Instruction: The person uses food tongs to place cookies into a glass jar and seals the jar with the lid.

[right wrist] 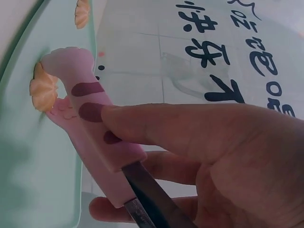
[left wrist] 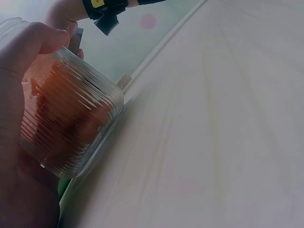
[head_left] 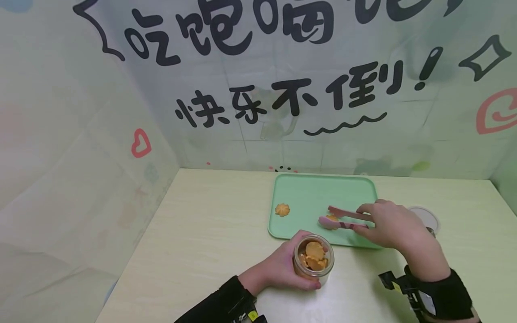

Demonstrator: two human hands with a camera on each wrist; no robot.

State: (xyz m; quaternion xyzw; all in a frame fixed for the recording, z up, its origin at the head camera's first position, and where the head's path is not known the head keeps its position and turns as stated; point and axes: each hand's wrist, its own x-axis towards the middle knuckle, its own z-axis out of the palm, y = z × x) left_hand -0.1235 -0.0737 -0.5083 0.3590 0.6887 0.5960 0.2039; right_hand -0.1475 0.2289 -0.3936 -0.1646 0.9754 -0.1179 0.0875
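Note:
My left hand (head_left: 284,264) grips a glass jar (head_left: 296,259) with several flower-shaped cookies (head_left: 315,255) inside. Through the ribbed glass (left wrist: 78,111) the cookies show orange in the left wrist view. Above the green tray (head_left: 323,188), my right hand (head_left: 389,224) holds pink paw-shaped tongs (head_left: 349,215) between thumb and fingers. The tips of the tongs are at a cookie (right wrist: 43,88) on the tray; whether they squeeze it I cannot tell. A second cookie (head_left: 282,210) lies at the tray's left side.
A round pale lid-like disc (head_left: 424,218) lies right of the tray, partly behind my right hand. The wooden table (head_left: 194,224) meets a printed cloth wall (head_left: 242,152) at the back and another cloth wall (head_left: 81,179) on the left.

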